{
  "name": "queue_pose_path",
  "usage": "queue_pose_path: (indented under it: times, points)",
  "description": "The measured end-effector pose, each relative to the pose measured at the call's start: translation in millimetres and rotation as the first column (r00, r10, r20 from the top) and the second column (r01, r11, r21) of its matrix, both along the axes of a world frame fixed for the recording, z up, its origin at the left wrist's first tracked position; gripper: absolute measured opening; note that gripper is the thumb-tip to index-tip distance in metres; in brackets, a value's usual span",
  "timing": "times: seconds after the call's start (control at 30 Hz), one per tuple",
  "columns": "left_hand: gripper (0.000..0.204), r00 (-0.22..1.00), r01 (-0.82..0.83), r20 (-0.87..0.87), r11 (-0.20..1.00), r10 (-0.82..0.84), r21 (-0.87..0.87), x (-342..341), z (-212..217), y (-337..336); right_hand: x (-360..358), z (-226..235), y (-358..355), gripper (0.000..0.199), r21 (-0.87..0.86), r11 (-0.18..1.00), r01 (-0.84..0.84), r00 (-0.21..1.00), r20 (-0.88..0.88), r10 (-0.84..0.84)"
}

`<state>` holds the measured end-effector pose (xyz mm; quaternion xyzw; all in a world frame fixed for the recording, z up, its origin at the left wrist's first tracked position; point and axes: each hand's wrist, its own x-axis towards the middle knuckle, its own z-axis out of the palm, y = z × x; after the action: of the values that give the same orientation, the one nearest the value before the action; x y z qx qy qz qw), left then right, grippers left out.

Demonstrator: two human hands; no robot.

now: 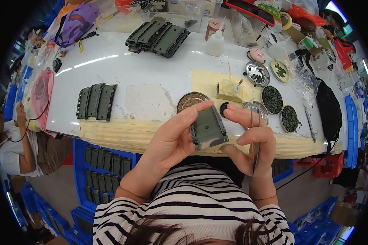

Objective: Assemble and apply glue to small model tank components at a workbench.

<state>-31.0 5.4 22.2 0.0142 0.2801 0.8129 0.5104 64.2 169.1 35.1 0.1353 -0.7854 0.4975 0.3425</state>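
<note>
Above the near edge of the table, my left hand [169,136] holds a ribbed dark green plastic housing [209,127] with a tan patch at its lower edge. Its fingers are closed around the left side and top. Close by on the right, my right hand [265,141] has its fingers curled around a pair of metal tweezers [255,157]. The thumb and forefinger of that hand are near the housing's right side; whether they touch it I cannot tell. Behind the housing, partly hidden, sits a round dish of brown grains [187,102].
Round tins of small dark green pieces [272,99] stand to the right, near a yellow-taped block [233,90]. Green housings lie in a group [96,101] at left and a stack [157,37] farther back. A white squeeze bottle [215,44] stands beyond. Blue trays [81,179] sit below.
</note>
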Motion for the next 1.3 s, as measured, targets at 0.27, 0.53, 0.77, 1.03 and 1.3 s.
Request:
queue_pose_path:
  times: [0.27,0.53,0.77,1.03,1.3]
  points:
    - [0.059,0.956,0.185,0.196,0.967,-0.218,0.176,9,-26,-2,-2,-6,1,0.03,-0.115,0.993,-0.04,0.995,0.084,0.05]
    - [0.057,0.966,0.233,0.103,0.971,-0.238,0.059,12,-33,-5,-3,-15,2,0.03,-0.252,0.967,0.026,0.99,0.142,0.011]
    - [0.054,0.964,0.222,0.128,0.971,-0.232,0.087,14,-35,-7,-5,-17,2,0.031,-0.31,0.95,0.027,0.983,0.182,0.031]
    - [0.052,0.971,0.203,0.112,0.977,-0.209,0.066,16,-34,-7,-6,-20,4,0.03,-0.313,0.95,0.001,0.985,0.163,0.053]
    - [0.05,0.975,0.199,0.092,0.979,-0.201,0.037,15,-32,-7,-6,-20,4,0.03,-0.319,0.947,-0.016,0.985,0.156,0.069]
